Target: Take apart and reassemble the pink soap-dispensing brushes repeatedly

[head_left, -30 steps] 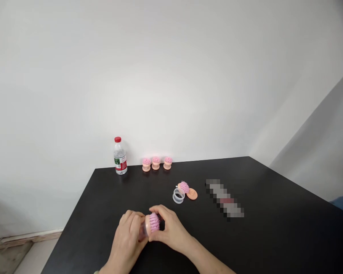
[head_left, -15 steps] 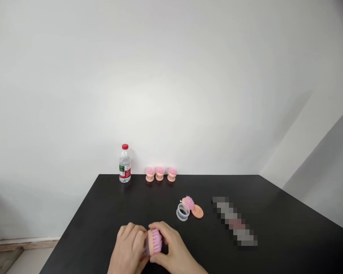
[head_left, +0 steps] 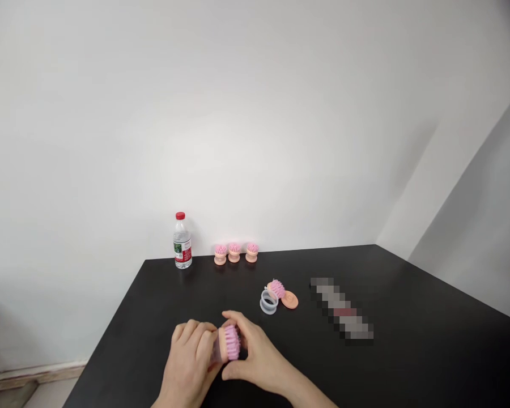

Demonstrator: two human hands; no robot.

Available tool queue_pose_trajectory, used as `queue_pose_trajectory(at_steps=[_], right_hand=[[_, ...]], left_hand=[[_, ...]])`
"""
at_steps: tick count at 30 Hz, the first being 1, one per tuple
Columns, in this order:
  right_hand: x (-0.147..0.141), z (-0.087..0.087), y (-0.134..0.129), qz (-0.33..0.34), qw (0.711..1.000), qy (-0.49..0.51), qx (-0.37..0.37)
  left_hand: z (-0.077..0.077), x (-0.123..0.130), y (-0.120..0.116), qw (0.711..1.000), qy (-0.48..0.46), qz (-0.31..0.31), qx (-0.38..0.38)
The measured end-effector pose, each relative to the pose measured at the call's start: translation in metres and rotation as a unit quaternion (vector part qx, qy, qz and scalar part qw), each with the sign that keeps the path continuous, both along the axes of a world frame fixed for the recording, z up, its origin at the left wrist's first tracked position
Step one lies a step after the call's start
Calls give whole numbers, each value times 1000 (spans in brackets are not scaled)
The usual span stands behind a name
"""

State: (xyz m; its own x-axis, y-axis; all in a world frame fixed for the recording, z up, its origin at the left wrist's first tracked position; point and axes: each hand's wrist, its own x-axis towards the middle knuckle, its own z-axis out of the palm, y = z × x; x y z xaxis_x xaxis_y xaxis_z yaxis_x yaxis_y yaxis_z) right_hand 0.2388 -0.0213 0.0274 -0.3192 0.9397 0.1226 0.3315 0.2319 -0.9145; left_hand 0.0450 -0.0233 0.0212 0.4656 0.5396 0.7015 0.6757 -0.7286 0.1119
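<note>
A round brush (head_left: 232,342) with pink bristles, a peach collar and a translucent body is held low over the near part of the table, bristles facing right. My left hand (head_left: 190,354) is closed around its translucent body, hiding most of it. Close about the bristle end is my right hand (head_left: 255,354), thumb below and fingers above, spread apart; a fingertip may still touch the collar. Farther back lie loose parts: a pink-bristled brush head (head_left: 276,288), a translucent grey ring-shaped body (head_left: 269,302) and a flat peach disc (head_left: 289,300).
Three pink-and-peach brushes (head_left: 234,253) stand in a row by the wall. Left of them stands a water bottle (head_left: 182,243) with a red cap. A pixelated long object (head_left: 342,309) lies at the right on the black table (head_left: 408,351).
My right hand's thumb and fingers have spread away from the brush head. The left hand keeps its hold. The view has tilted slightly, shifting the table upward on the right.
</note>
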Motion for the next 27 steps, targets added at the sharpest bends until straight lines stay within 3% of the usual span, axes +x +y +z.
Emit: queue_pose_trajectory(at_steps=[3, 9, 15, 20, 27], right_hand=[[-2, -4, 0, 5, 1000, 19, -13], [-2, 3, -1, 18, 998, 31, 45], [-2, -5, 0, 17, 997, 70, -11], [-4, -3, 2, -23, 999, 11, 20], [2, 8, -3, 48, 986, 41, 152]], left_hand=[[-1, -2, 0, 1000, 1, 2, 7], [6, -1, -3, 1000, 4, 0, 15], [7, 0, -2, 1000, 0, -3, 8], [4, 4, -2, 1000, 19, -3, -4], [-3, 4, -4, 994, -36, 19, -102]])
